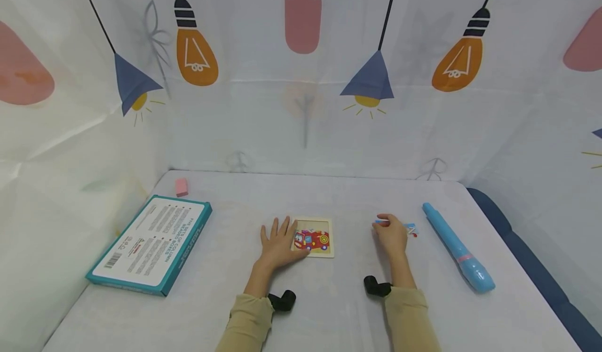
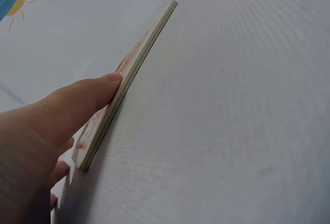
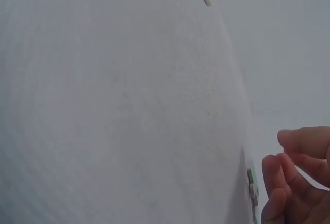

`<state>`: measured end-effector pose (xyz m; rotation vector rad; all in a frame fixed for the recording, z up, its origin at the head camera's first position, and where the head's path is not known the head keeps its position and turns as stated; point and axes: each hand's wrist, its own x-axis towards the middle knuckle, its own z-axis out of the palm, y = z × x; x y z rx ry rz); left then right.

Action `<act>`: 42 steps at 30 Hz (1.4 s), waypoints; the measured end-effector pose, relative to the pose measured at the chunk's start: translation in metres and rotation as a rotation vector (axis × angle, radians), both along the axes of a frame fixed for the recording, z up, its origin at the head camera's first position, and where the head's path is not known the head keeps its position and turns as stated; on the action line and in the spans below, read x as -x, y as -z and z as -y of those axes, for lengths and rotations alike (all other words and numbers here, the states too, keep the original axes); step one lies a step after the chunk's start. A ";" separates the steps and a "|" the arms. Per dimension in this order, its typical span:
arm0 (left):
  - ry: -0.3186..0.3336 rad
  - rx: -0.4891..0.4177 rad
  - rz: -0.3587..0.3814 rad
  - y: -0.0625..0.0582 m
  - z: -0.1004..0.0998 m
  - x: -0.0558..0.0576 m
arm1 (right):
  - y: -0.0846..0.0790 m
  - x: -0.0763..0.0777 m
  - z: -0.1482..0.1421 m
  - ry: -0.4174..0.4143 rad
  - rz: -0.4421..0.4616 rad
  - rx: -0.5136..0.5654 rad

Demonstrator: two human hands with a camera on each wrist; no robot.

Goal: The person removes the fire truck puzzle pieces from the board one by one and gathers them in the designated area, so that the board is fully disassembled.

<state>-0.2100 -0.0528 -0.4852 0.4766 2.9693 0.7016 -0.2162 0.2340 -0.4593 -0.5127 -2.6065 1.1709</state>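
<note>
Hands, two: one left hand [image 1: 279,245], one right hand [image 1: 392,236]. Beige sleeves [image 1: 409,315], two. Black wrist devices [image 1: 282,301], two. Wooden puzzle board [image 1: 314,225], one, bearing one red vehicle picture [image 1: 317,240]. Small blue printed pieces [image 1: 412,229], partly hidden by fingers, exact number uncertain. Teal-edged box [image 1: 146,242], one. Pink block [image 1: 181,187], one. Light-blue tube [image 1: 456,246], one. White-covered counter [image 1: 338,310], one. Printed backdrop motifs: orange light bulbs [image 1: 197,57], two; blue lampshades [image 1: 369,78], two whole, plus one cut by the frame edge; pink lamps [image 1: 303,20], three, some cropped.
</note>
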 end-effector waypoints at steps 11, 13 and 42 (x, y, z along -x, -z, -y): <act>0.062 -0.036 -0.043 0.001 -0.001 0.002 | 0.002 0.003 0.023 -0.194 -0.047 0.248; 0.076 -0.046 -0.053 0.001 -0.001 0.002 | 0.004 0.004 0.029 -0.223 -0.039 0.261; 0.093 -0.095 -0.050 0.001 -0.002 0.001 | 0.008 0.004 0.085 -0.534 0.101 -0.233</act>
